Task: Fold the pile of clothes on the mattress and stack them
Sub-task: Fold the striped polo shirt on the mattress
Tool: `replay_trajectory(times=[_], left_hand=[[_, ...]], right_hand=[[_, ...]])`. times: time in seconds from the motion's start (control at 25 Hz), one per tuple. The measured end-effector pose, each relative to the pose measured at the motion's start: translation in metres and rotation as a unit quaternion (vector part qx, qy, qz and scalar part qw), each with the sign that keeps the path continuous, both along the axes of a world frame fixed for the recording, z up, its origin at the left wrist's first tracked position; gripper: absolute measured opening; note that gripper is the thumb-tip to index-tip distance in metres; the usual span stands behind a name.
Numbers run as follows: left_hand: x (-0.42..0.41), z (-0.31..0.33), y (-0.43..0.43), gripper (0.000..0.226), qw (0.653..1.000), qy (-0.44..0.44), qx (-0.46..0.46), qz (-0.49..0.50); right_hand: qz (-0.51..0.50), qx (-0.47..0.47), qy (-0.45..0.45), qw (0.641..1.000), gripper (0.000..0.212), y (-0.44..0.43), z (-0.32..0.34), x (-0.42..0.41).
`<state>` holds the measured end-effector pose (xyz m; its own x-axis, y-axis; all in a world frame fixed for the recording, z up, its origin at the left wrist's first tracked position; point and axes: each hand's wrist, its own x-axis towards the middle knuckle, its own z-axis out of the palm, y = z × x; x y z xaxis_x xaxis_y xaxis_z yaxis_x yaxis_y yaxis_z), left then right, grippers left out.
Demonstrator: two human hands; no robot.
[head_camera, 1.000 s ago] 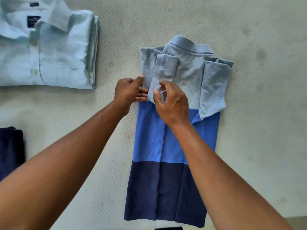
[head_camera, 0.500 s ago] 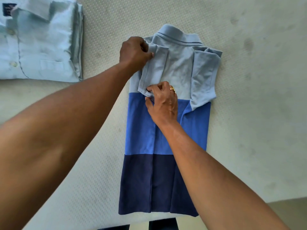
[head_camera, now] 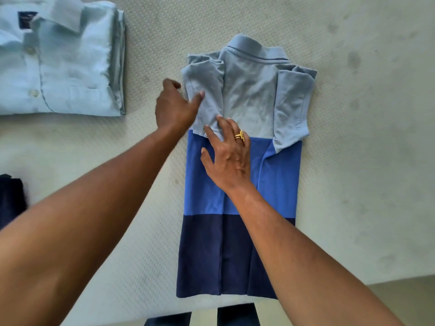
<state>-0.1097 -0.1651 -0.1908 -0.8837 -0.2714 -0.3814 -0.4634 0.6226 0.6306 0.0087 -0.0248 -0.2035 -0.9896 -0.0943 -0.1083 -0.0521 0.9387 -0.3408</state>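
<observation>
Far to the left of our left hand, a dark navy garment (head_camera: 10,198) shows at the frame's edge. Above it lies a folded light-blue button-up shirt (head_camera: 70,67), well apart from that hand. Our left hand (head_camera: 175,107) has dropped from the shoulder fold, where it was half a second ago, to the outer edge of the polo's left sleeve (head_camera: 207,90). Its thumb lies on the sleeve and its fingers curl beside the edge; we cannot tell whether they grip any cloth. The striped polo shirt (head_camera: 277,184) lies face down on the mattress (head_camera: 364,161), under both hands, with its sides folded in. Our right hand (head_camera: 229,161) no longer pinches the sleeve hem. Its fingers are now spread flat, the fingertips pressing the sleeve's lower end, the palm over the mid-blue band. A gold ring (head_camera: 239,135) sits on one finger. To the right of this hand, the polo's right sleeve (head_camera: 292,107) lies folded inward.
</observation>
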Motion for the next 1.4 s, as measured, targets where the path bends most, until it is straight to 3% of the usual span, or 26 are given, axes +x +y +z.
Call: replay_trajectory(times=[0.08,0.16,0.28,0.4,0.52,0.6,0.72,0.88,1.04,1.12,1.2,1.32,1.4], left_hand=[[0.033,0.005,0.007,0.069,0.997,-0.019,-0.035,-0.059],[0.057,0.013,0.011,0.063,0.994,-0.008,-0.066,-0.09],[0.048,0.021,0.012,0.048,0.965,0.136,-0.146,-0.171],[-0.005,0.033,0.023,0.028,0.936,0.233,-0.145,-0.221],[-0.062,0.036,0.04,0.038,0.956,0.14,-0.14,-0.218],[-0.084,0.028,0.045,0.049,0.957,0.061,-0.172,-0.227],[-0.091,0.014,0.05,0.037,0.947,0.034,-0.208,-0.241],[-0.085,0.003,0.052,0.022,0.977,0.075,-0.123,-0.159],[-0.068,-0.004,0.039,0.027,0.988,0.113,-0.011,-0.108],[-0.037,0.0,0.03,0.031,0.968,0.198,-0.004,-0.156],[0.01,0.0,0.016,0.039,0.932,0.259,-0.067,-0.246],[0.087,-0.02,-0.013,0.061,0.864,0.165,-0.22,-0.421],[0.128,-0.026,-0.032,0.07,0.864,0.099,-0.255,-0.423]], right_hand=[[0.008,0.032,-0.062,0.998,0.07,-0.002,0.004,0.012],[-0.015,0.014,-0.082,0.996,0.072,-0.002,0.008,0.018],[-0.091,-0.103,-0.026,0.99,0.05,0.0,0.013,0.018],[-0.24,-0.229,-0.021,0.943,0.028,0.006,0.018,-0.002],[-0.297,-0.235,-0.127,0.917,0.018,0.013,0.018,-0.027],[-0.305,-0.236,-0.151,0.91,0.015,0.014,0.018,-0.032],[-0.296,-0.243,-0.168,0.908,0.014,0.018,0.017,-0.034],[-0.283,-0.214,-0.175,0.918,0.014,0.026,0.012,-0.028],[-0.347,-0.204,-0.137,0.905,0.023,0.021,0.012,-0.016],[-0.305,-0.167,-0.053,0.936,0.027,0.016,0.018,-0.007],[-0.192,-0.1,0.019,0.976,0.037,0.013,0.02,0.006],[-0.067,-0.026,-0.048,0.996,0.058,0.008,0.012,0.026],[-0.072,-0.071,-0.077,0.992,0.06,0.009,0.016,0.042]])
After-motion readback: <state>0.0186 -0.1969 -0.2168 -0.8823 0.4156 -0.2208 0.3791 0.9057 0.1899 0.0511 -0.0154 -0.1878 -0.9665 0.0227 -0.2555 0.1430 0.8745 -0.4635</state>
